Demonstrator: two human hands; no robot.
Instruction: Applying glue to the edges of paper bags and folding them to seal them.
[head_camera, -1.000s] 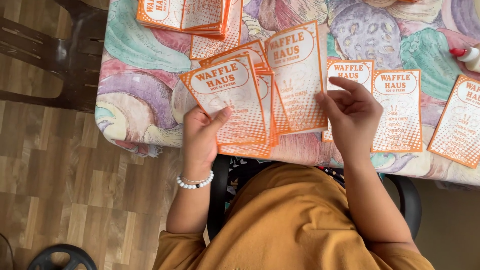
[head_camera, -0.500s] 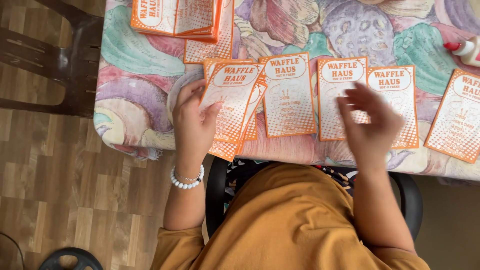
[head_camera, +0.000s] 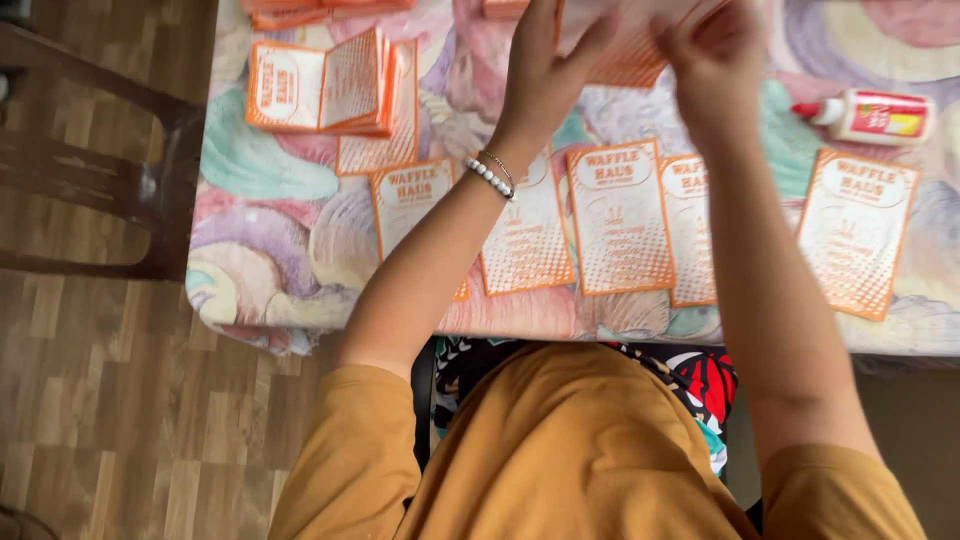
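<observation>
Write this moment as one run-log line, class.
left hand: holds orange flyer | right hand: holds same flyer | table: row of flyers, glue bottle

5 orange paper bags flat in a row before me, 1 more in my 2 hands at 12 o'clock, 1 stack at 10 o'clock, 1 glue bottle at 2 o'clock.
</observation>
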